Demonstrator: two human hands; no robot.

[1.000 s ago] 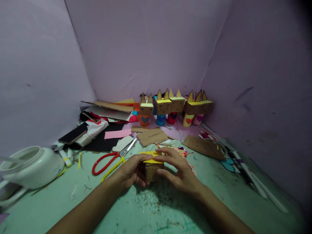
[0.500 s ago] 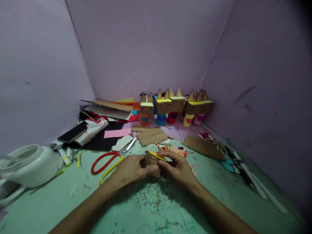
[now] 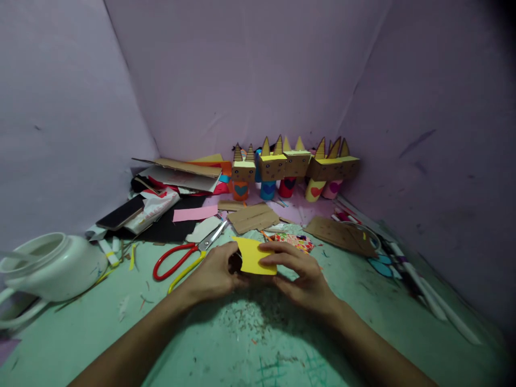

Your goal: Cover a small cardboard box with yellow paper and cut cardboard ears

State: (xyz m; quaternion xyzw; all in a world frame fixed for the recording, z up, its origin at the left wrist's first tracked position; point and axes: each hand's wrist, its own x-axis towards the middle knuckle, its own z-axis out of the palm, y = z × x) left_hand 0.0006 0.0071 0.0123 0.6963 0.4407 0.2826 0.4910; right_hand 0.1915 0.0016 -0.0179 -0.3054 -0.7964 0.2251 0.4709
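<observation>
Between my hands, just above the table, is a small cardboard box with a yellow paper face (image 3: 255, 257) turned up toward me. My left hand (image 3: 217, 271) grips its left end, where a dark opening shows. The fingers of my right hand (image 3: 296, 269) lie over the yellow paper's right side, with the thumb underneath. Most of the cardboard is hidden by the paper and my hands. Scissors (image 3: 189, 258) with one red and one yellow handle lie open just left of my left hand. Beyond the box are a flat cardboard piece (image 3: 253, 217) and a patterned scrap (image 3: 293, 242).
Several horned cardboard-box figures on coloured tubes (image 3: 267, 190) stand along the back wall. A white teapot-like pot (image 3: 60, 269) is at left, near stacked card and paper (image 3: 185, 174). Cut cardboard (image 3: 342, 236) and pens (image 3: 419, 293) lie right. Crumbs (image 3: 258, 322) litter the green table.
The box has been turned so its yellow face, seen edge-on before, now faces up toward me. My right fingers have spread across it. The view has shifted slightly.
</observation>
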